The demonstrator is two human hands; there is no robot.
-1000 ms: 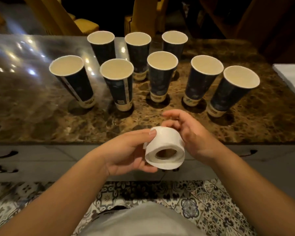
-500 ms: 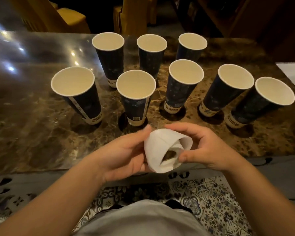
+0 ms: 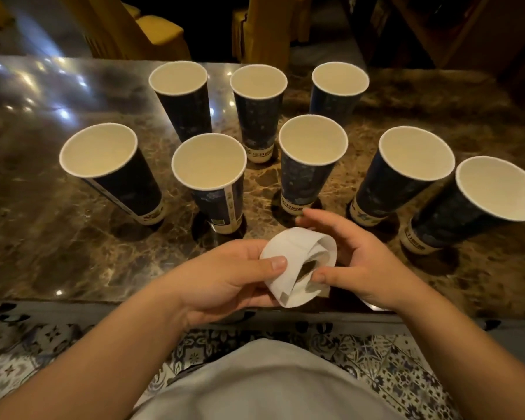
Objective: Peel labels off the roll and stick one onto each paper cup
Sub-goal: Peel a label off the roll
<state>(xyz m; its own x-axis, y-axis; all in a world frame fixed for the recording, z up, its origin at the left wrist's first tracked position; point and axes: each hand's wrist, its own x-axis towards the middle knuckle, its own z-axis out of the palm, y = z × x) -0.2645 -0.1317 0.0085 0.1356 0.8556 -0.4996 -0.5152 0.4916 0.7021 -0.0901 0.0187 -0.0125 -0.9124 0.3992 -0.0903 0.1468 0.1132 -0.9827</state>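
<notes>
- Now the left hand [image 3: 225, 277] grips the label roll [image 3: 299, 266], thumb pressed on its outer wrap, holding it over the near table edge at about 6 o'clock from the cups.
- Against a second ago, the roll has turned from core-on to side-on and looks squashed, its wraps loosened.
- At 3 o'clock of the roll, the right hand [image 3: 361, 262] has shifted: thumb at the core mouth, fingers arched over the top, pinching the roll's edge.
- That suggests a hunt for a label's free edge; none is peeled yet.
- Beyond, at 12 o'clock, eight dark paper cups [image 3: 312, 165] stand upright on the marble table [image 3: 58, 231], no new label visible on them.
</notes>
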